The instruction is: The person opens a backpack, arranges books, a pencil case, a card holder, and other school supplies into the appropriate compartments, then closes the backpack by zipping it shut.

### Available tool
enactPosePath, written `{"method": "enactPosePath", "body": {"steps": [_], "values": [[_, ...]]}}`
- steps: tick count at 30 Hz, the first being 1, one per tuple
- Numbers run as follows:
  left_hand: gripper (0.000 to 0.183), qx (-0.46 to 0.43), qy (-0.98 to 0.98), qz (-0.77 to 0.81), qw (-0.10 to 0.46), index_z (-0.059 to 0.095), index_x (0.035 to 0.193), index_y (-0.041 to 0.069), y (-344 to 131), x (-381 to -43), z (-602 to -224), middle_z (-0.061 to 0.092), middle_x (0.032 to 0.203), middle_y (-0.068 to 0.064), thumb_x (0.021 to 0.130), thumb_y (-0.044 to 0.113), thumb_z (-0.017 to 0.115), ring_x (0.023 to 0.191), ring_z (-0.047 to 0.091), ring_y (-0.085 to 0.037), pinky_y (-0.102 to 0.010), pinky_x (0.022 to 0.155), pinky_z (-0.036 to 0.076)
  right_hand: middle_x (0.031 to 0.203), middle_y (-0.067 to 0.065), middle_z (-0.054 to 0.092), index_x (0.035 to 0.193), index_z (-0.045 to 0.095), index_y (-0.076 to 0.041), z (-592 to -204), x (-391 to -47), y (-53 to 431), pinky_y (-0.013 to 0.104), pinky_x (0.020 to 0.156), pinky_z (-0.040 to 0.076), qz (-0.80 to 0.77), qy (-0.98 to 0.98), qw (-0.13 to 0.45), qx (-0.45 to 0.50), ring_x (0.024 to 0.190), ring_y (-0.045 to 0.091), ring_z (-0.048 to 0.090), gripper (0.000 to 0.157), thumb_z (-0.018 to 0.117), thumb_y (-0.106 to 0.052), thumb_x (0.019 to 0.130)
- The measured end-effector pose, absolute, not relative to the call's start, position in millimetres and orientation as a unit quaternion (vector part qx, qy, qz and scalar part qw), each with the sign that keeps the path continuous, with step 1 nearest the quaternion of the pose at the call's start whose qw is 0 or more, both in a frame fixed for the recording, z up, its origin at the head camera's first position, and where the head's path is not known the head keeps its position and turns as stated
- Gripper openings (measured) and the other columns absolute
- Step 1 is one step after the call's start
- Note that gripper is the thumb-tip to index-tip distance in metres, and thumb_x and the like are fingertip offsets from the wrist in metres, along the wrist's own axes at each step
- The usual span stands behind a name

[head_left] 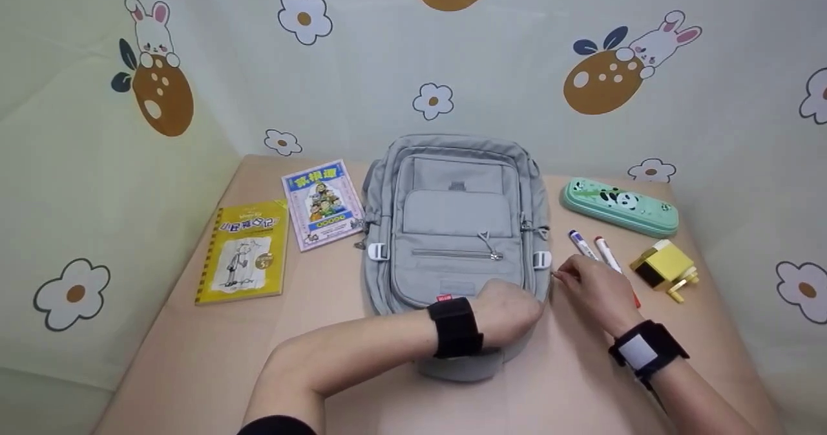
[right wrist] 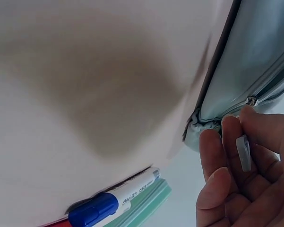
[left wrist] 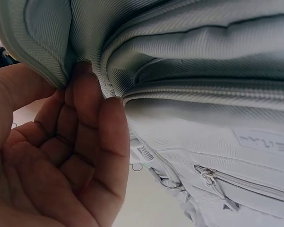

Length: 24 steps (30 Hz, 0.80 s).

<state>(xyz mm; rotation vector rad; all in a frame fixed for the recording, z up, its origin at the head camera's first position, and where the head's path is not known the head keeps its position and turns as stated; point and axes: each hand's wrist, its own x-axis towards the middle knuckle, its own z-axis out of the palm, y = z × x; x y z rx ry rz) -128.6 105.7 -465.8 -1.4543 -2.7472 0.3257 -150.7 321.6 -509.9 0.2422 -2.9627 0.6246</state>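
Note:
A grey backpack (head_left: 462, 212) lies front up on the table, its bottom end toward me. My left hand (head_left: 507, 313) is at its lower right edge. In the left wrist view, thumb and fingers pinch a zipper-edged fabric flap (left wrist: 47, 42), and the zipped opening (left wrist: 179, 90) gapes beside them. My right hand (head_left: 597, 293) is at the bag's right side. In the right wrist view it pinches a zipper pull, whose pale tab (right wrist: 244, 153) lies against the fingers, just below the metal slider (right wrist: 252, 101).
Two markers (head_left: 607, 254) lie partly behind my right hand. Beyond them are a green panda pencil case (head_left: 620, 207) and a yellow pencil sharpener (head_left: 665, 267). A yellow book (head_left: 242, 254) and a purple-bordered book (head_left: 323, 205) lie left of the backpack.

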Motion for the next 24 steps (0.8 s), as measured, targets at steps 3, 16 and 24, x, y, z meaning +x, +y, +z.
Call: {"method": "enactPosePath", "body": {"steps": [3, 16, 24], "values": [[0.015, -0.469, -0.878, 0.093, 0.009, 0.066, 0.081, 0.023, 104, -128, -465, 0.064, 0.071, 0.008, 0.095, 0.020, 0.065, 0.058, 0.057, -0.009, -0.029, 0.045, 0.047, 0.093, 0.004, 0.073, 0.098, 0.072, -0.012, -510, -160, 321, 0.048, 0.072, 0.053, 0.202, -0.975, 0.054, 0.082, 0.084, 0.027, 0.069, 0.005, 0.074, -0.015, 0.094], [0.018, -0.479, -0.874, 0.077, 0.023, 0.066, 0.078, 0.023, 101, -126, -467, 0.062, 0.069, 0.009, 0.095, 0.020, 0.064, 0.056, 0.056, -0.009, -0.030, 0.042, 0.046, 0.098, 0.013, 0.074, 0.100, 0.072, -0.007, -514, -194, 321, 0.055, 0.076, 0.054, 0.193, -0.975, 0.072, 0.083, 0.089, 0.037, 0.070, 0.008, 0.069, -0.013, 0.096], [0.018, -0.481, -0.874, 0.070, 0.011, 0.064, 0.076, 0.024, 102, -127, -465, 0.062, 0.069, 0.009, 0.095, 0.021, 0.064, 0.055, 0.054, -0.008, -0.030, 0.042, 0.045, 0.104, 0.018, 0.073, 0.102, 0.072, -0.005, -514, -215, 319, 0.058, 0.083, 0.051, 0.216, -0.973, 0.053, 0.057, 0.093, 0.041, 0.068, 0.014, 0.062, -0.014, 0.099]]}}
